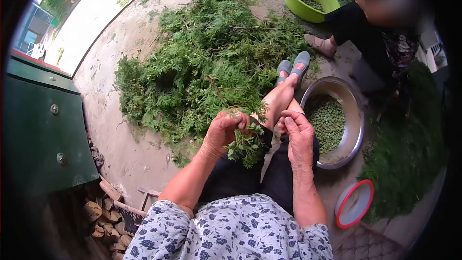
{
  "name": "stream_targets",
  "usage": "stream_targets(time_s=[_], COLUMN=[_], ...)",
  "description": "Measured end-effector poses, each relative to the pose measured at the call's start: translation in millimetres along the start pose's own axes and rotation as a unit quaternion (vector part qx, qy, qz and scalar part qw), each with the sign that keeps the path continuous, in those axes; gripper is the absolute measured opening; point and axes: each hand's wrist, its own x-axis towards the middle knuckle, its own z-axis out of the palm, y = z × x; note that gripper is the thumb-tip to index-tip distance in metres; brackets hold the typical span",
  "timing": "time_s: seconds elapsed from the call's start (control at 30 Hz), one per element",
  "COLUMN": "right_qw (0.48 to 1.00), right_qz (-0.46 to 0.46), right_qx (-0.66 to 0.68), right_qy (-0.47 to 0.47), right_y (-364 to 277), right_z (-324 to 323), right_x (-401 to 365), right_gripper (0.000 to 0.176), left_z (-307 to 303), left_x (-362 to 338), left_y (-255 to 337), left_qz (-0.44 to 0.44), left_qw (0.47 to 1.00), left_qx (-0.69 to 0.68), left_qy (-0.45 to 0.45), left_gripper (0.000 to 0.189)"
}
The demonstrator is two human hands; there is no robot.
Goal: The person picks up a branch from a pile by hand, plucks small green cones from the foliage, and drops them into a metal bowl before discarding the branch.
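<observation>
My left hand (227, 127) is closed around a cut evergreen sprig (244, 147) over my lap. Small green cones cling to the sprig, and its leafy tip hangs below my fingers. A short gap to the right, my right hand (297, 130) has thumb and fingers pinched together; what they hold, if anything, is too small to make out. Beside that hand stands a wide metal basin (355, 137), partly filled with loose green cones (327, 124). Beyond my hands a large heap of evergreen branches (207, 62) spreads over the ground, reaching my feet.
Another person (365, 29) sits at the upper right near a lime-green tub (315, 15) with green cones inside. More greenery (404, 163) lies at the right, by a red-rimmed white basin (355, 204). A green metal panel (48, 125) and chopped firewood (108, 219) are at the left.
</observation>
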Motion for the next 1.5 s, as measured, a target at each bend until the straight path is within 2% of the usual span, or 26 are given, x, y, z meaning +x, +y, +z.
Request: stream_targets(time_s=[0.07, 0.13, 0.17, 0.2, 0.27, 0.3, 0.33, 0.4, 0.43, 0.47, 0.57, 0.67, 0.73, 0.77, 0.8, 0.87, 0.93, 1.03, 1.23, 1.3, 1.33, 1.37, 1.4, 1.5], right_qw=[0.999, 0.979, 0.970, 0.968, 0.984, 0.976, 0.978, 0.986, 0.989, 0.995, 0.993, 0.995, 0.998, 0.989, 0.963, 0.930, 0.903, 0.906, 0.929, 0.960, 0.960, 0.994, 0.994, 0.993], right_qz=[-0.028, -0.155, -0.173, -0.142, -0.084, -0.084, -0.080, 0.013, 0.055, 0.051, 0.033, -0.001, -0.057, -0.101, -0.175, -0.207, -0.246, -0.233, -0.229, -0.193, -0.194, -0.085, 0.026, -0.017], right_qx=[-0.027, -0.132, -0.170, -0.203, -0.096, -0.077, -0.074, 0.028, 0.043, 0.034, 0.096, 0.093, -0.021, -0.095, -0.190, -0.288, -0.337, -0.341, -0.280, -0.193, -0.192, -0.046, 0.102, 0.113], right_qy=[0.007, 0.013, -0.020, -0.046, -0.121, -0.183, -0.178, -0.166, -0.129, -0.080, -0.066, -0.022, -0.020, -0.058, -0.082, -0.097, -0.104, -0.095, -0.083, -0.061, -0.060, -0.047, -0.034, 0.019], right_y=[-11.9, -17.5, -23.0, -29.4, -35.6, -33.1, -28.4, -23.7, -28.9, -27.8, -23.3, -32.2, -41.1, -44.0, -42.6, -54.8, -48.9, -44.3, -36.8, -30.9, -31.2, -31.6, -32.2, -30.0], right_z=[5.6, 7.5, 6.0, 4.9, 11.3, 4.2, 1.2, -1.2, -4.9, -10.3, -28.8, -31.4, -21.7, -19.3, -18.0, -7.6, -6.7, -7.3, -13.3, -14.7, -14.8, -15.3, -16.1, -32.7], right_x=[-5.0, -7.8, -10.4, -15.3, -23.6, -24.4, -30.7, -37.9, -41.6, -42.6, -44.7, -60.2, -72.2, -75.7, -75.0, -83.3, -83.7, -84.2, -87.5, -87.5, -87.5, -87.5, -87.7, -77.9], right_gripper=[0.018, 0.022, 0.029, 0.037, 0.043, 0.041, 0.041, 0.035, 0.030, 0.025, 0.023, 0.019, 0.017, 0.016, 0.019, 0.021, 0.025, 0.025, 0.022, 0.018, 0.018, 0.016, 0.014, 0.013], left_z=[23.5, 30.5, 33.5, 36.8, 42.3, 48.8, 52.0, 46.7, 47.9, 50.7, 63.1, 65.6, 69.2, 73.4, 76.1, 73.1, 73.1, 80.9, 95.1, 99.5, 101.1, 102.4, 104.2, 108.8], left_x=[-15.1, -25.2, -30.0, -33.3, -37.5, -40.2, -42.2, -39.3, -39.1, -40.2, -42.8, -42.9, -42.7, -43.8, -44.8, -44.5, -45.2, -47.2, -48.0, -46.6, -45.8, -45.1, -44.9, -44.2], left_y=[2.8, 2.7, 1.5, -0.3, -3.1, -2.6, -1.9, -4.3, -5.3, -5.9, -2.8, -7.9, -10.1, -10.1, -10.6, -17.8, -21.5, -21.5, -21.4, -23.4, -24.2, -24.6, -23.8, -21.5], left_qz=[-0.054, -0.067, -0.081, -0.087, -0.091, -0.094, -0.087, -0.073, -0.072, -0.072, -0.062, -0.039, -0.044, -0.053, -0.063, -0.072, -0.081, -0.080, -0.098, -0.092, -0.088, -0.084, -0.084, -0.086], left_qw=[0.998, 0.997, 0.994, 0.993, 0.991, 0.992, 0.995, 0.993, 0.992, 0.993, 0.975, 0.976, 0.976, 0.980, 0.983, 0.985, 0.990, 0.992, 0.988, 0.988, 0.986, 0.983, 0.983, 0.977], left_qx=[-0.023, -0.011, 0.001, 0.000, 0.000, -0.033, -0.037, -0.073, -0.092, -0.090, -0.212, -0.215, -0.212, -0.194, -0.174, -0.158, -0.113, -0.099, -0.109, -0.115, -0.136, -0.158, -0.157, -0.195], left_qy=[0.004, -0.036, -0.068, -0.074, -0.094, -0.072, -0.040, -0.053, -0.037, -0.037, 0.006, -0.011, -0.025, -0.009, 0.007, 0.008, -0.018, 0.001, 0.045, 0.052, 0.044, 0.035, 0.034, 0.027], left_gripper=[0.032, 0.033, 0.034, 0.034, 0.036, 0.037, 0.037, 0.036, 0.035, 0.035, 0.034, 0.035, 0.035, 0.035, 0.035, 0.036, 0.034, 0.036, 0.046, 0.048, 0.049, 0.051, 0.051, 0.052])
